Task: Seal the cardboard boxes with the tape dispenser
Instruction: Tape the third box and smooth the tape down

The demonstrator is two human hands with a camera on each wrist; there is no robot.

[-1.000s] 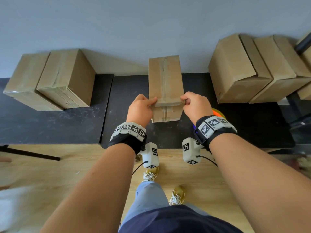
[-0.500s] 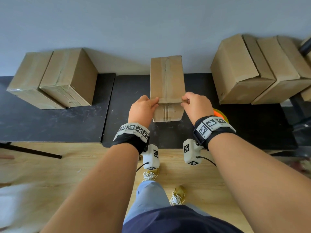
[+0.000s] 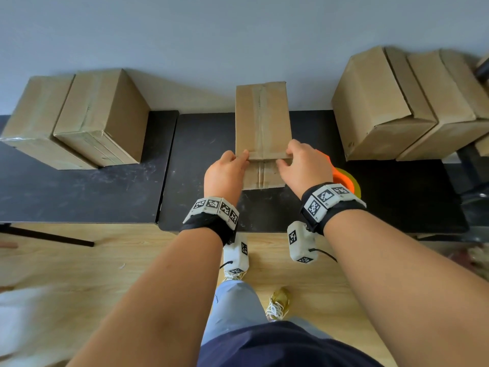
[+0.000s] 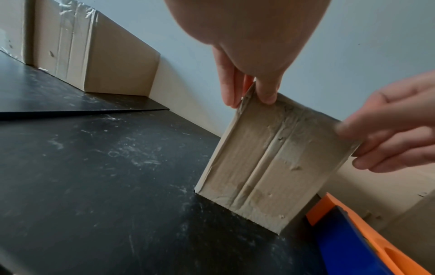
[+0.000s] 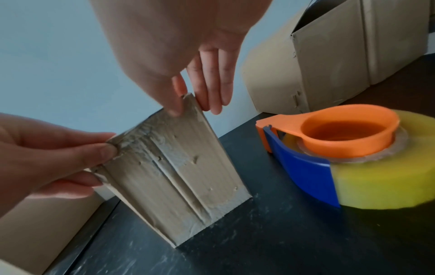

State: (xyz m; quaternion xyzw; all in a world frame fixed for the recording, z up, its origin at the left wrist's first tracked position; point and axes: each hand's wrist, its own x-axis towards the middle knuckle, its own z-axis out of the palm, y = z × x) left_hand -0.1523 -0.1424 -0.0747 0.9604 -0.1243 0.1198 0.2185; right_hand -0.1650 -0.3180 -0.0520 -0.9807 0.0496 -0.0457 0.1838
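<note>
A narrow cardboard box (image 3: 262,123) stands on the black table (image 3: 206,144), with a tape strip along its top seam and down its front face (image 4: 266,167). My left hand (image 3: 242,160) pinches the box's near left top corner, thumb on the front face (image 4: 249,98). My right hand (image 3: 287,160) pinches the near right top corner in the same way (image 5: 190,106). The tape dispenser (image 5: 341,158), orange and blue with a yellow roll, lies on the table right of the box. In the head view my right wrist partly hides the dispenser (image 3: 346,181). Neither hand touches it.
Two taped boxes (image 3: 100,117) stand at the back left, against the wall. More boxes (image 3: 375,102) stand at the back right, close behind the dispenser. The table is two panels with a seam (image 3: 166,168). Its front edge (image 3: 264,230) runs just before my wrists.
Both hands keep hold of the box's near top corners. The right thumb has slid slightly toward the middle seam. The box and the dispenser have stayed in place.
</note>
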